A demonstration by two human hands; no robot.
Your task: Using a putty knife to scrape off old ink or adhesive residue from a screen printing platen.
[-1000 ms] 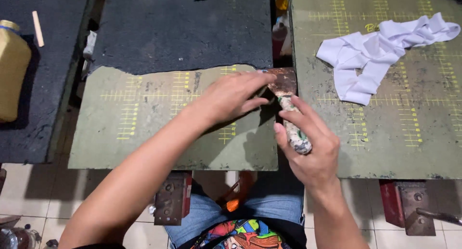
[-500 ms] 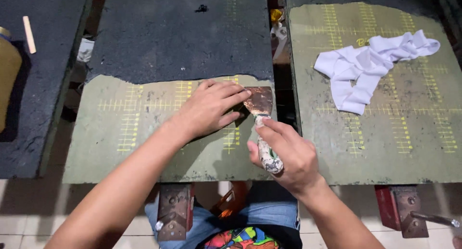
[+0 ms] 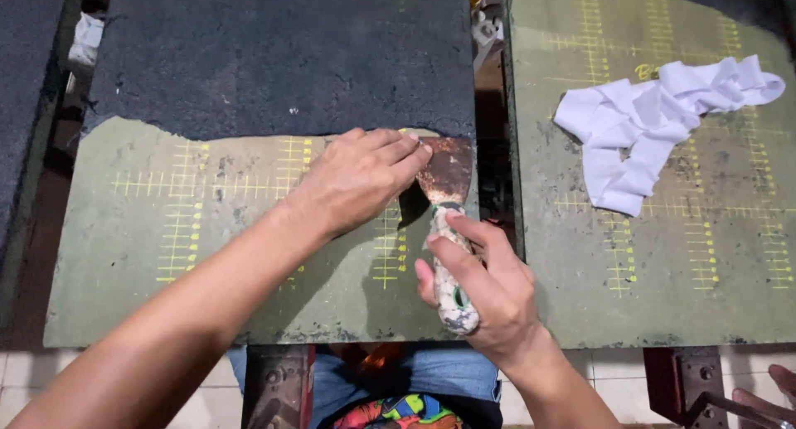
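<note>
Here I see my right hand (image 3: 489, 296) in the lower middle of the frame, wrapped tight around the paint-spattered handle of a scraper (image 3: 448, 230), thumb lying along the top of the handle. The scraper's rusty blade points up the frame and lies flat against the near board (image 3: 166, 255), close to that board's right edge, right at the ragged line where the green gridded covering meets the dark bare surface above it. My left hand (image 3: 361, 180) comes in from the lower left and lies palm down in the centre of the frame, fingers straight and pressed on the green covering, the fingertips (image 3: 414, 151) touching the left side of the blade. It grips nothing; it only presses flat.

In the right half of the frame there is a second board (image 3: 705, 296) with the same green gridded top, set apart by a dark gap. A crumpled white cloth (image 3: 655, 122) lies on it in the upper right, well apart from both hands.
</note>
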